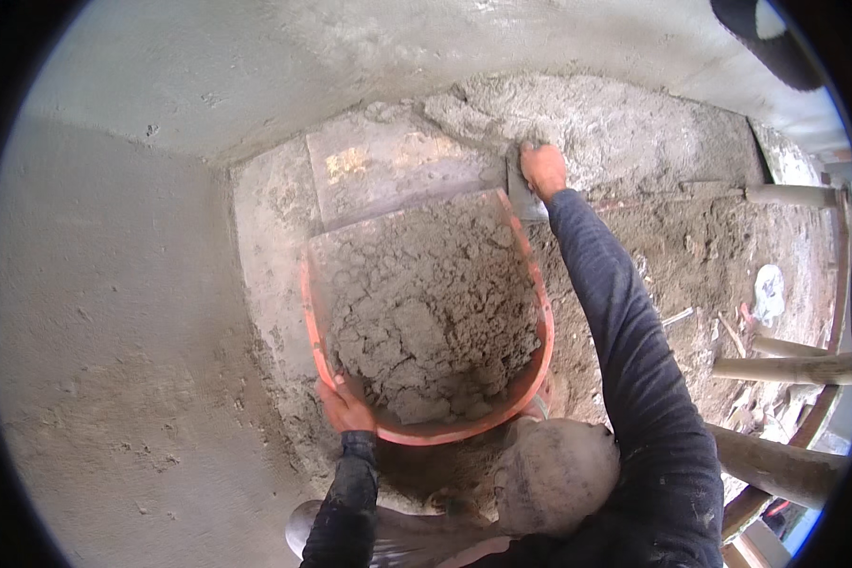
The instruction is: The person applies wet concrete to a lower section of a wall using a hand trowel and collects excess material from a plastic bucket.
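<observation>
An orange tub (435,437) stands before me, heaped with wet grey mortar (431,312). My left hand (346,407) is closed over its near left rim. Beyond the tub's far right corner, my right hand (543,170) makes a fist around a trowel. The trowel's flat metal blade (528,201) shows partly below the fist; its handle is hidden by the fingers. Rough mortar (587,118) lies along the wall base next to that hand. Left of it, a smoother slab (369,166) sits behind the tub.
Grey plastered walls (114,265) rise on the left and at the far side. Wooden poles (776,464) cross on the right. A white crumpled thing (769,293) and loose sticks lie on the dirt (672,256). My dusty knee (559,478) is close to the tub.
</observation>
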{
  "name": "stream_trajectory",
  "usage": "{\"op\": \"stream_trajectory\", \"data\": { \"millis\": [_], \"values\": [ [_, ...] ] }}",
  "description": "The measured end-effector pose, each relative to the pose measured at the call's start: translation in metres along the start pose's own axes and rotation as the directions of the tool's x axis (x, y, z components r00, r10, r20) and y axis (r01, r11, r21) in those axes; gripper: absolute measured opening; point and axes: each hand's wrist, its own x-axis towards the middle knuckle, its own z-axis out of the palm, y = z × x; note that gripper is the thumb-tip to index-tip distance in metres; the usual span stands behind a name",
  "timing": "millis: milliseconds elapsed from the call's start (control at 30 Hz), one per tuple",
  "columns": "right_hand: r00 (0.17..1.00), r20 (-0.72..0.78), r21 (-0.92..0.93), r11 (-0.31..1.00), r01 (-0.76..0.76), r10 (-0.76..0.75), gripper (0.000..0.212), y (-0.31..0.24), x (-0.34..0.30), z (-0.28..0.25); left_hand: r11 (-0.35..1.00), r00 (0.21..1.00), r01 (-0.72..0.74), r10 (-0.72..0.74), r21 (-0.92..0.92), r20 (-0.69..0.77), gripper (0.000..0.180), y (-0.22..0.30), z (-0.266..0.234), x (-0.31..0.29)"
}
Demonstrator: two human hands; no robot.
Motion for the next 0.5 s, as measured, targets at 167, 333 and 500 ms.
{"op": "stream_trajectory", "data": {
  "millis": [167, 333, 500],
  "values": [
    [0.977, -0.184, 0.067, 0.990, 0.121, -0.107, 0.065, 0.030, 0.002, 0.005, 0.998, 1.000, 0.028, -0.028, 0.055, 0.000, 0.057, -0.005, 0.001, -0.001],
    [0.943, -0.225, 0.040, 0.964, 0.261, -0.246, 0.065, 0.046, -0.026, -0.026, 0.997, 0.998, 0.065, -0.066, -0.039, -0.008, 0.057, -0.002, 0.003, 0.000],
    [0.941, -0.161, 0.042, 0.951, 0.308, -0.297, 0.068, 0.022, -0.080, -0.080, 0.996, 0.997, 0.054, -0.050, -0.066, 0.052, 0.051, 0.004, -0.001, 0.001]
  ]
}}
